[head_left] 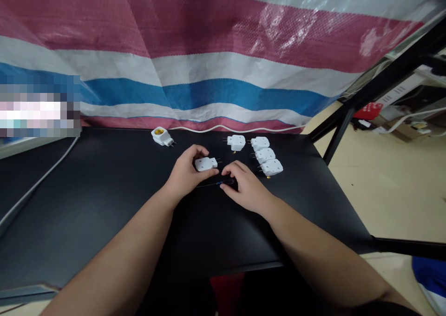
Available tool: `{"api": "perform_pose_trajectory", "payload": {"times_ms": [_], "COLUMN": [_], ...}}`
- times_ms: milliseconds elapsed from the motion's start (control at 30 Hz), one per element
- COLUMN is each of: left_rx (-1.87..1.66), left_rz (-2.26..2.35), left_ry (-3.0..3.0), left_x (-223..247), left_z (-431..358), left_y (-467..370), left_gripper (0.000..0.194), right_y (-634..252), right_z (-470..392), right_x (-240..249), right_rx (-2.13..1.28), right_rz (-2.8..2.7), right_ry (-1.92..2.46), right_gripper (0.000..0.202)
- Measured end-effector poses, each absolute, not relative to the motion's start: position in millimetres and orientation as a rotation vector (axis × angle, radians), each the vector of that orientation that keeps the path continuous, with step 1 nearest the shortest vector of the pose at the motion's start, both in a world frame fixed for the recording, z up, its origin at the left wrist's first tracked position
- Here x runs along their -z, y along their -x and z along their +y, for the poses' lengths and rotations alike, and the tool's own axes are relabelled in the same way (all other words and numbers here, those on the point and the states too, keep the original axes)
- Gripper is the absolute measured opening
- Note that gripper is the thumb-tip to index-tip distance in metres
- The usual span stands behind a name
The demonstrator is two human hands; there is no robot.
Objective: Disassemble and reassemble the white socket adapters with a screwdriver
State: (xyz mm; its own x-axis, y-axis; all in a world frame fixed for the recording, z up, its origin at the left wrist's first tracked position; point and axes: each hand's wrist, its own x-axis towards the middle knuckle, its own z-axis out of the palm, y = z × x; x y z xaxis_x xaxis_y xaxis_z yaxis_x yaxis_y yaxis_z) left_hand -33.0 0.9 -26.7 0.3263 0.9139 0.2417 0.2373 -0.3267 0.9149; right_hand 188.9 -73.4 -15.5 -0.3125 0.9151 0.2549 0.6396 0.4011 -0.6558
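My left hand (188,169) is closed around a white plug-in lamp socket (206,163), thumb along its near edge and fingers at the far side. Its two metal prongs point right. My right hand (245,186) curls over the dark handle of a slim screwdriver (227,182), whose thin shaft points left beneath my left thumb. The palm hides the handle's end. Beyond my right hand lies another white socket (237,142), prongs to the left. Several similar sockets (265,155) form a column to its right. One socket (160,135) at the back left shows its brass-coloured threaded opening.
The black table (104,204) ends on the right at a dark metal frame (334,144). Small brass-coloured pieces (268,177) lie by the sockets. A white cable (209,130) runs along the back edge, below a striped plastic sheet (209,88). Another cable (38,181) crosses the left side.
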Motion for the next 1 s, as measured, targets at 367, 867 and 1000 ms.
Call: {"api": "perform_pose_trajectory", "payload": {"times_ms": [367, 867, 1000], "left_rx": [-0.964, -0.911, -0.891], "left_rz": [0.624, 0.625, 0.623], "left_ry": [-1.446, -1.254, -1.205], "left_x": [22.6, 24.0, 25.6], "left_z": [0.1, -0.6, 1.2], "left_y": [29.9, 30.1, 30.3], "left_gripper": [0.061, 0.059, 0.061], "right_y": [-192.9, -194.3, -194.1], "right_z": [-68.6, -63.9, -65.4], "right_x": [16.2, 23.0, 21.8], "right_rx": [-0.791, -0.878, -0.911], "right_rz": [-1.810, -1.584, -1.576], "right_ry": [0.978, 1.002, 1.040], "right_gripper": [0.021, 0.017, 0.018]}}
